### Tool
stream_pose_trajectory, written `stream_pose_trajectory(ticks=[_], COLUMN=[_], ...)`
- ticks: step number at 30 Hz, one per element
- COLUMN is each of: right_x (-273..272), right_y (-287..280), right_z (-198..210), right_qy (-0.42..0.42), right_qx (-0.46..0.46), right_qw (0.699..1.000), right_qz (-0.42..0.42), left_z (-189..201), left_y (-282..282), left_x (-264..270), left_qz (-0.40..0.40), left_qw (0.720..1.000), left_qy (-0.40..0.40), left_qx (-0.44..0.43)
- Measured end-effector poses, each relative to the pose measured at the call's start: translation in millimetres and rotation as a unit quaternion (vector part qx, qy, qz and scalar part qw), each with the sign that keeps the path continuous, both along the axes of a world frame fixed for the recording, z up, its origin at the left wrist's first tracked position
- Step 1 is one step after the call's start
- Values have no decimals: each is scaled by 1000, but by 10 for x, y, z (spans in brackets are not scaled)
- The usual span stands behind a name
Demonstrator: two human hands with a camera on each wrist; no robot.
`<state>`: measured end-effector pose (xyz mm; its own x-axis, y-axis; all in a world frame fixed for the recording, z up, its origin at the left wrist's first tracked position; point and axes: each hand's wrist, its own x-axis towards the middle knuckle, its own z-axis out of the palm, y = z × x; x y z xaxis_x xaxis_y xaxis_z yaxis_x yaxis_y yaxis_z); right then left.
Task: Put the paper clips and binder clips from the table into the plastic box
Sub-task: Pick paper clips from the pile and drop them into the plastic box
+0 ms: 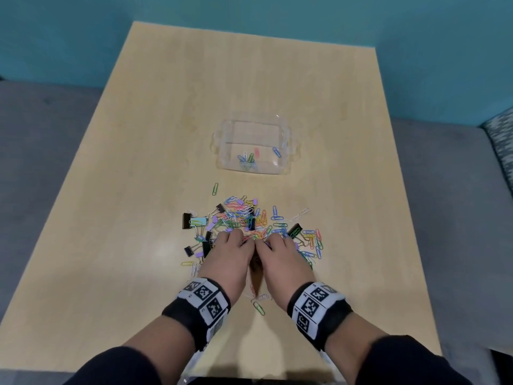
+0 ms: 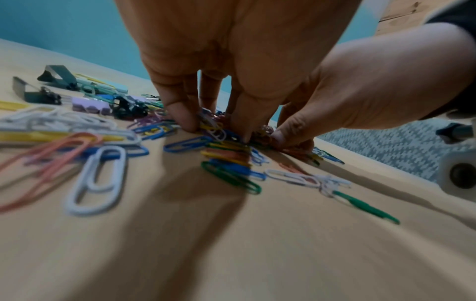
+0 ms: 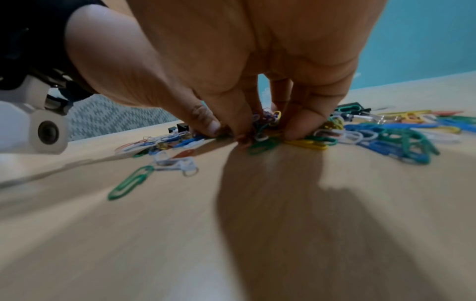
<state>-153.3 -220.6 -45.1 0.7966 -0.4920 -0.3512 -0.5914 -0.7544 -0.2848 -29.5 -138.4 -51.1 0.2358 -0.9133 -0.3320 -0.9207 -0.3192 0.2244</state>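
Note:
A heap of coloured paper clips (image 1: 249, 218) mixed with binder clips (image 1: 186, 220) lies on the wooden table (image 1: 138, 162), just in front of the clear plastic box (image 1: 288, 151). The box holds several paper clips (image 1: 247, 159). My left hand (image 1: 236, 240) and right hand (image 1: 273, 241) sit side by side on the near edge of the heap, fingers curled down into it. In the left wrist view the left hand (image 2: 216, 130) pinches a bunch of paper clips (image 2: 226, 146) against the table. In the right wrist view the right hand (image 3: 268, 130) does the same with paper clips (image 3: 265, 122).
A lone green paper clip (image 1: 215, 188) lies between heap and box. A few loose clips (image 1: 259, 307) lie between my wrists. Black binder clips (image 1: 294, 229) flank the heap. Bare tabletop surrounds the box; a patterned seat (image 1: 502, 140) stands off the right edge.

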Motion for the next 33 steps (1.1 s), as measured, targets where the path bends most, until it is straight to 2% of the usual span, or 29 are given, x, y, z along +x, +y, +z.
stream_pose_trajectory(ticks=[13,18,23,25,28,30,33], right_x=[-48,-11,61,111,276,465,796], right_y=[-154,-280,-484,-602,-830,-1053,-1426], right_z=[112,158,310,412,527,566,569], right_qy=[-3,19,-5,-19,-66,-112,-179], right_qx=[38,67,165,224,335,368,352], right_qw=[999,997,986,974,928,901,879], right_qz=[28,40,1,-41,-150,-201,-266], left_z=[113,172,394,467,589,629,624], left_y=[-37,-66,-151,-219,-413,-622,-1013], left_x=[128,205,361,462,657,847,1138], left_qz=[-20,27,98,138,244,288,338], left_qw=[999,994,974,953,873,841,819], left_qy=[35,102,202,271,422,453,444], left_qx=[25,28,24,9,-30,-67,-133])
